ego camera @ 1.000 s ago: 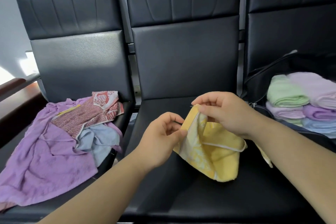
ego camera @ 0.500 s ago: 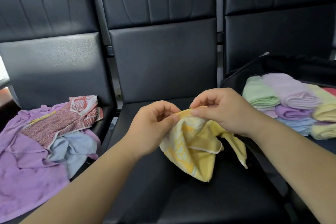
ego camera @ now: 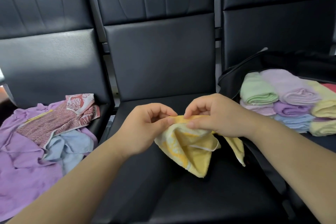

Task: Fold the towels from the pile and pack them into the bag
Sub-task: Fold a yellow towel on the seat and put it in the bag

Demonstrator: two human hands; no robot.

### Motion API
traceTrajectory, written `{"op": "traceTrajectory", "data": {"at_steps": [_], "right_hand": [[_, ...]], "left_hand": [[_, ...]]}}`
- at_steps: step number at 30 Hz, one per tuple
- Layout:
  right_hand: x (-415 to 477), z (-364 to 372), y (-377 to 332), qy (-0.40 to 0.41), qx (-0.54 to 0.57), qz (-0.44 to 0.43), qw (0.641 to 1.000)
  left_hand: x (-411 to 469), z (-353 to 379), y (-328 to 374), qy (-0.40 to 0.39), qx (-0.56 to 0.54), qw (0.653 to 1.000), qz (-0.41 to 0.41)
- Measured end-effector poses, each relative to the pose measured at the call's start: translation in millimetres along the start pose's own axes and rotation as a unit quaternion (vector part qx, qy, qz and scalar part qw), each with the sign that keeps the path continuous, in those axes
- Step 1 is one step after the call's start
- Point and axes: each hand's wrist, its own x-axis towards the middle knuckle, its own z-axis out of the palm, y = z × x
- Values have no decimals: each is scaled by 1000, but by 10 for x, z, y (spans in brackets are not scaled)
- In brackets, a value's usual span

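Yellow towel | left hand, right hand pinching top edge, palms down

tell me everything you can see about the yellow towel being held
The yellow towel looks like soft terry cloth with a paler pattern and a whitish hem. It is unfolded and crumpled, hanging over the middle chair seat. The left hand and right hand pinch its top edge close together, and its corners droop.

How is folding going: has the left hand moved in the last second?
Yes: the left hand, pinching the yellow towel, rose toward the black padded middle backrest, nearing the right hand.
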Motion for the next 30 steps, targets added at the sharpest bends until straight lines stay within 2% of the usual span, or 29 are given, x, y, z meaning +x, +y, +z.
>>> {"op": "traceTrajectory", "data": {"at_steps": [3, 7, 9, 12, 15, 18, 21, 26, 28, 30], "right_hand": [[10, 44, -8, -3, -24, -5, 1000], [-17, -92, -7, 41, -29, 3, 999], [-38, -155, 11, 44, -34, 5, 998], [-54, -122, 14, 4, -31, 7, 999], [-29, -8, -38, -55, -14, 14, 998], [9, 115, -107, -80, 7, 6, 997], [32, 145, -85, -64, 13, 12, 998], [-4, -61, -15, -9, -27, 38, 999], [-16, -98, -17, 5, -17, 35, 999], [-19, -84, -42, -15, 17, 35, 999]], "left_hand": [[-5, -13, 4, -12, -1, 1000, -3], [-39, -180, -56, -84, 1, 996, -43], [-52, -280, -77, -68, 6, 996, -52], [-55, -361, -69, -40, 4, 998, -42], [-57, -326, -18, -49, 17, 998, -26], [-53, -251, 51, -47, 41, 998, -11], [-44, -265, 91, -42, 52, 998, -17], [-101, -433, 176, -136, 42, 986, -90], [-123, -509, 211, -127, 50, 987, -82], [-128, -572, 208, -116, 61, 989, -70]]}}
